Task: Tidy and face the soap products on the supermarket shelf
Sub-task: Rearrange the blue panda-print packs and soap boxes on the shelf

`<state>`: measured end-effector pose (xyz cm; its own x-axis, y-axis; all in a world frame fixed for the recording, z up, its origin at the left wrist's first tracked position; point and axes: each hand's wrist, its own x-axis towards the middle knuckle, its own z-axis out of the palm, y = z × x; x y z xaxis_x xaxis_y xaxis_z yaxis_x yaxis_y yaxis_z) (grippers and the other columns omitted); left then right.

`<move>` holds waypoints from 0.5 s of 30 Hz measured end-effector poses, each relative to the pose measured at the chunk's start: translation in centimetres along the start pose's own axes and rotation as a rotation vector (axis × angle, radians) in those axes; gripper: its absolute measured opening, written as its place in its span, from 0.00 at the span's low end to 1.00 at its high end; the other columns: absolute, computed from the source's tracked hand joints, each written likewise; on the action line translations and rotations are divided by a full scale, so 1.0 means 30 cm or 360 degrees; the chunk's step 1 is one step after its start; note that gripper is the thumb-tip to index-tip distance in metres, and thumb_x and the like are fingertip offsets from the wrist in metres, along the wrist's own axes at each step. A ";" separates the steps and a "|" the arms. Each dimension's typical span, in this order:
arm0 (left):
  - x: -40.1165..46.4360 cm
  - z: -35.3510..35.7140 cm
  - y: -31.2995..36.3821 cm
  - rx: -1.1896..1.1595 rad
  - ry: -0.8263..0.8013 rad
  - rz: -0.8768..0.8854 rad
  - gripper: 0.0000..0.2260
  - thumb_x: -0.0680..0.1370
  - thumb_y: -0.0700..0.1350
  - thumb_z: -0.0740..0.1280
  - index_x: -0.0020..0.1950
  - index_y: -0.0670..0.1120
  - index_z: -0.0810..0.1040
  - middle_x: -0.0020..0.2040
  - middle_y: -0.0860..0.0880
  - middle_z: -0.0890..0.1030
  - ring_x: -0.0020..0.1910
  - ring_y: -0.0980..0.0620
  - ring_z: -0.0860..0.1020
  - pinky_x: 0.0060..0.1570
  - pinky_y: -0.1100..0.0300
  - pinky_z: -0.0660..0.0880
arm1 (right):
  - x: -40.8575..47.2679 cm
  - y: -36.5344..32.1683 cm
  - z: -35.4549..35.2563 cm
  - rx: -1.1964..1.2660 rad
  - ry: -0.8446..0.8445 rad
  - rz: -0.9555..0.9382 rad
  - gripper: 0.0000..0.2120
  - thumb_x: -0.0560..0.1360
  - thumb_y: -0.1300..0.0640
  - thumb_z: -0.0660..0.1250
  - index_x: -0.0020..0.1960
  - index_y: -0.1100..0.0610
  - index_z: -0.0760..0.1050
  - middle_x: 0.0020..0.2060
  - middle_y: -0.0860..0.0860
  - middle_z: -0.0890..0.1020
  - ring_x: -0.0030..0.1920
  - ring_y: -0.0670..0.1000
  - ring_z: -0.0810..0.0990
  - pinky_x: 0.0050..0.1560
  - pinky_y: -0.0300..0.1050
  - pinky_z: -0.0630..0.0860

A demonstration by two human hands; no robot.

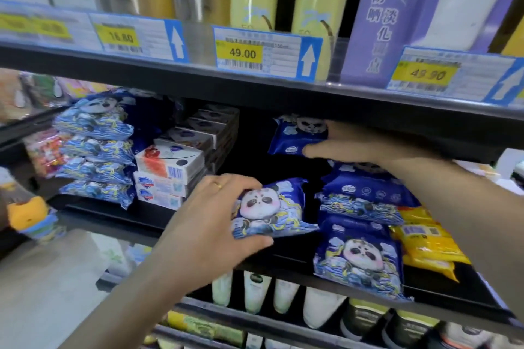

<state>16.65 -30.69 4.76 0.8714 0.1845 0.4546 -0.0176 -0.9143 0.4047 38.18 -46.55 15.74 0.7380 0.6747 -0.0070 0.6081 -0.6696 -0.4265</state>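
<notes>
My left hand (215,207) grips a blue panda-print packet (272,208) at its left edge, above the front of the black middle shelf (425,290). My right hand (346,140) holds a second blue panda packet (297,136) higher up, just under the shelf above. Below it lies a pile of the same packets (365,193), and one packet (360,261) leans at the shelf's front edge. Another stack of panda packets (96,150) stands at the left. White boxed soap bars (167,173) are piled beside that stack, with a row of boxes (209,127) behind.
Yellow packets (428,241) lie at the right end of the shelf. The shelf above carries tall rolls and a purple box (380,14), with price tags (243,52) along its edge. White tubes (255,295) stand on the shelf below. An orange-capped item (28,212) is at the far left.
</notes>
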 end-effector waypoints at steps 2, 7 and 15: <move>0.035 0.014 -0.064 0.0091 -0.0063 -0.0064 0.31 0.68 0.65 0.78 0.67 0.65 0.69 0.62 0.70 0.71 0.66 0.63 0.65 0.56 0.67 0.68 | 0.087 -0.030 0.030 -0.0040 -0.0069 -0.0035 0.22 0.75 0.54 0.73 0.68 0.57 0.76 0.62 0.54 0.82 0.61 0.57 0.81 0.64 0.46 0.76; 0.193 0.126 -0.154 0.0151 -0.0195 -0.0050 0.32 0.71 0.59 0.79 0.71 0.60 0.70 0.67 0.59 0.73 0.69 0.55 0.66 0.63 0.55 0.73 | 0.295 -0.037 0.074 -0.0265 -0.0166 0.0144 0.24 0.78 0.61 0.70 0.72 0.65 0.72 0.67 0.65 0.78 0.67 0.64 0.78 0.66 0.54 0.77; 0.462 0.333 -0.190 0.0339 -0.0300 -0.0076 0.32 0.80 0.54 0.72 0.81 0.52 0.64 0.79 0.47 0.63 0.77 0.42 0.60 0.72 0.48 0.69 | 0.483 -0.014 0.161 -0.0472 -0.0203 0.0183 0.38 0.77 0.59 0.74 0.81 0.57 0.58 0.76 0.58 0.68 0.71 0.58 0.72 0.65 0.43 0.70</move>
<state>33.73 -26.53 0.82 0.9448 0.1773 0.2754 0.1119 -0.9650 0.2372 47.21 -35.00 11.46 0.7756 0.6103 -0.1610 0.5953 -0.7921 -0.1351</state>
